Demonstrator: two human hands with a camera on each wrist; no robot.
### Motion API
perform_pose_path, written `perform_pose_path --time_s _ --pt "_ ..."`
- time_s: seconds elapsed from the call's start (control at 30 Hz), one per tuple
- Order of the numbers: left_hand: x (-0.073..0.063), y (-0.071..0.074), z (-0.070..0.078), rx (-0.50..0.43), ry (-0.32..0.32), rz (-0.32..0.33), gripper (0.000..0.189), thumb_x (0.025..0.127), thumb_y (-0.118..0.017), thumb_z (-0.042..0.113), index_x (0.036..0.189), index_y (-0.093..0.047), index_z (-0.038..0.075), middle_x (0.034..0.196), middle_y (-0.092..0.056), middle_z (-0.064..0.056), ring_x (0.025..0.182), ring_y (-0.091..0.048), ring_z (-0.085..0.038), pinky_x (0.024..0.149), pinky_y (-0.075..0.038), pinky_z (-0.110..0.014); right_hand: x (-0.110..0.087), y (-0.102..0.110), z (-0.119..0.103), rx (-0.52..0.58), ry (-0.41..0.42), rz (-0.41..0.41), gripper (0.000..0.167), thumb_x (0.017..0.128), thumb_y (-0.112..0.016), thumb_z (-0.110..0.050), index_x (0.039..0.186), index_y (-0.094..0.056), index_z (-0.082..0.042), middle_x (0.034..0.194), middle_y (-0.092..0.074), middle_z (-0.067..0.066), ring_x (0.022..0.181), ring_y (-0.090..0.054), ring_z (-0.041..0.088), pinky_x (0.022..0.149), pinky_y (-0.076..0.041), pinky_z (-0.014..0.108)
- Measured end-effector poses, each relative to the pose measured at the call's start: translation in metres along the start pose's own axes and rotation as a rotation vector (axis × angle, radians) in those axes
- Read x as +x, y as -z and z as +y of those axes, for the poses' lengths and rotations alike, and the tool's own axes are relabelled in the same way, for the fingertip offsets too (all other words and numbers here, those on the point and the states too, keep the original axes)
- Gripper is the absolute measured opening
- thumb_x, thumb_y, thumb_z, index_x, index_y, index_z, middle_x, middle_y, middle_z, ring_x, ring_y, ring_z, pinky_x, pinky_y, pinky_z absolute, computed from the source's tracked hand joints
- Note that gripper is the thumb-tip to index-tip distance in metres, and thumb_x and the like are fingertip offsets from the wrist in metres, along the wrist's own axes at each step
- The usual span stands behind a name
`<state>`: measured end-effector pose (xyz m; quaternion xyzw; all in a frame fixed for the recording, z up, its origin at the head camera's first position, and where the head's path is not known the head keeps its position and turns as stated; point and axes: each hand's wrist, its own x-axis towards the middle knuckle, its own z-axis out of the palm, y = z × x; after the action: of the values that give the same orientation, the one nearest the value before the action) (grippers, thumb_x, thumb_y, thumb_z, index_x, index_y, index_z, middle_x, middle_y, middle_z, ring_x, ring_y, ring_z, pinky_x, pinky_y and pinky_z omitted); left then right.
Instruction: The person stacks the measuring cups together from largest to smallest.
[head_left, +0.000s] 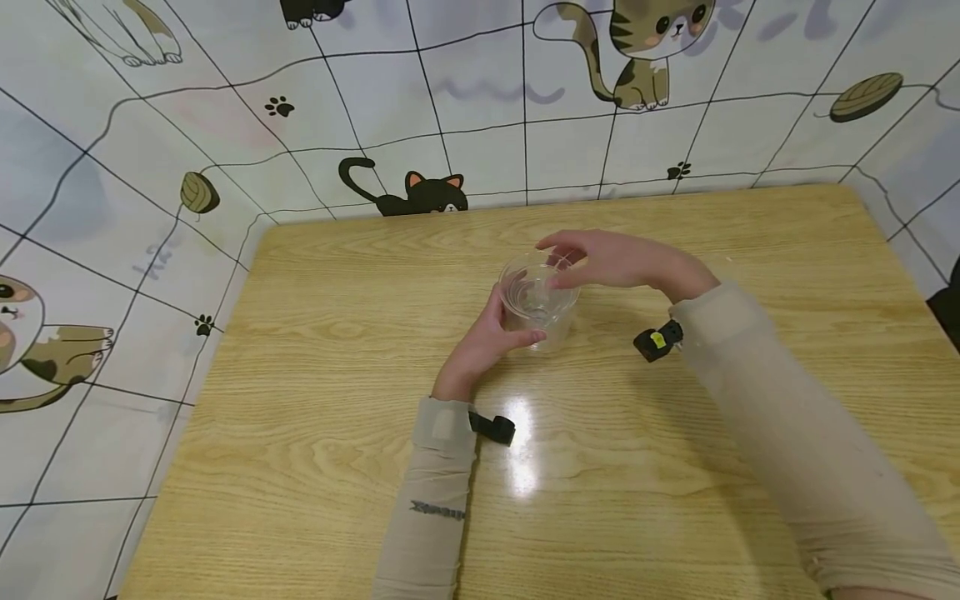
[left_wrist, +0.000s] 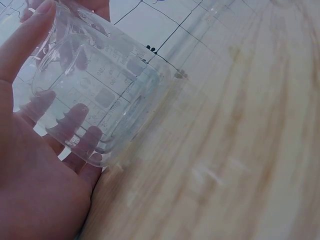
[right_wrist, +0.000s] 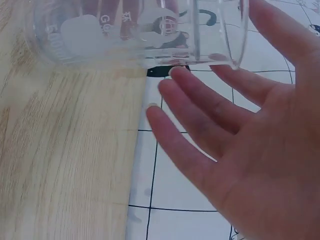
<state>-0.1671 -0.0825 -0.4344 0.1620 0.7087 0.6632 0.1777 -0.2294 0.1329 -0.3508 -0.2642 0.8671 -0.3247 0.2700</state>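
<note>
A clear glass beaker [head_left: 542,312] with white printed markings stands upright on the table; "500ml" is readable in the right wrist view. My left hand [head_left: 487,337] holds it from the left, thumb along the near side and fingers around the far side, seen through the glass in the left wrist view. An inner rounded outline shows within the beaker [left_wrist: 95,85]. At the rim, on the right, is my right hand [head_left: 611,258], its thumb over the opening and its fingers spread and loosely bent. In the right wrist view its fingertips [right_wrist: 167,90] lie alongside the beaker's upper part.
The wood-grain table [head_left: 315,467] reaches back to a white wall covering [head_left: 480,100] with black grid lines and cartoon cats. Black wrist cameras [head_left: 493,429] sit at both cuffs. A dark object [head_left: 947,304] shows at the right edge.
</note>
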Motion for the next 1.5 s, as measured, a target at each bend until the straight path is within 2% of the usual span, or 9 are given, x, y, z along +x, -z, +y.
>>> perform_pose_path --time_s 0.2,0.3,0.43,0.63,0.87,0.97,1.23,1.5 --pt "0.000 -0.001 0.001 0.022 0.008 0.012 0.086 0.072 -0.074 0.017 0.139 -0.020 0.030 0.140 -0.027 0.005 0.129 -0.021 -0.008 0.105 -0.009 -0.038 -0.009 -0.006 -0.001 0.042 -0.002 0.191 0.059 0.083 -0.048 -0.056 0.132 -0.040 -0.024 0.122 -0.049 -0.001 0.114 -0.043 0.019 0.092 -0.035 0.045" --pt "0.001 0.000 0.000 0.022 -0.002 0.015 0.087 0.072 -0.074 0.016 0.139 -0.021 0.029 0.140 -0.028 0.003 0.129 -0.022 -0.014 0.105 -0.011 -0.039 -0.014 -0.011 -0.002 0.065 0.021 0.279 0.057 0.086 -0.046 -0.054 0.131 -0.043 -0.020 0.122 -0.050 0.000 0.113 -0.046 0.021 0.091 -0.037 0.044" --pt "0.001 0.000 0.000 0.010 -0.008 0.016 0.087 0.072 -0.074 0.013 0.139 -0.021 0.028 0.140 -0.029 -0.001 0.129 -0.025 -0.019 0.104 -0.012 -0.038 -0.020 -0.016 -0.004 0.106 0.036 0.397 0.055 0.086 -0.046 -0.052 0.128 -0.046 -0.017 0.122 -0.050 -0.002 0.111 -0.047 0.019 0.090 -0.039 0.041" --pt "0.000 -0.001 -0.001 0.013 -0.010 0.027 0.087 0.072 -0.075 0.014 0.138 -0.021 0.031 0.139 -0.030 0.005 0.129 -0.025 -0.014 0.105 -0.011 -0.036 -0.032 -0.027 -0.006 0.197 0.042 0.538 0.048 0.086 -0.050 -0.047 0.126 -0.049 -0.020 0.121 -0.051 -0.008 0.109 -0.050 0.013 0.089 -0.041 0.036" --pt "0.000 -0.001 -0.001 0.010 -0.006 0.027 0.087 0.071 -0.076 0.015 0.138 -0.022 0.031 0.139 -0.030 0.003 0.129 -0.024 -0.013 0.105 -0.011 -0.037 -0.046 -0.040 -0.010 0.324 0.040 0.722 0.038 0.089 -0.051 -0.039 0.122 -0.053 -0.021 0.116 -0.055 -0.006 0.104 -0.053 0.011 0.088 -0.042 0.032" --pt "-0.001 -0.001 0.000 0.013 -0.003 0.028 0.088 0.071 -0.076 0.015 0.138 -0.021 0.031 0.139 -0.030 0.004 0.129 -0.023 -0.012 0.105 -0.010 -0.037 -0.051 -0.044 -0.010 0.358 0.041 0.768 0.035 0.089 -0.051 -0.038 0.120 -0.054 -0.022 0.115 -0.056 -0.005 0.102 -0.054 0.012 0.086 -0.043 0.031" --pt "-0.002 -0.002 0.002 0.006 0.001 0.026 0.088 0.072 -0.075 0.013 0.139 -0.021 0.031 0.140 -0.028 0.005 0.130 -0.022 -0.015 0.105 -0.010 -0.038 -0.063 -0.050 -0.011 0.379 0.039 0.822 0.034 0.089 -0.053 -0.035 0.120 -0.055 -0.021 0.115 -0.057 -0.004 0.103 -0.053 0.011 0.085 -0.043 0.028" --pt "-0.001 -0.001 0.000 0.002 -0.005 0.015 0.088 0.072 -0.075 0.013 0.139 -0.021 0.030 0.140 -0.029 -0.001 0.129 -0.024 -0.016 0.105 -0.010 -0.038 -0.074 -0.055 -0.006 0.374 0.077 0.856 0.033 0.089 -0.054 -0.028 0.121 -0.054 -0.019 0.115 -0.057 -0.001 0.105 -0.052 0.010 0.084 -0.042 0.021"
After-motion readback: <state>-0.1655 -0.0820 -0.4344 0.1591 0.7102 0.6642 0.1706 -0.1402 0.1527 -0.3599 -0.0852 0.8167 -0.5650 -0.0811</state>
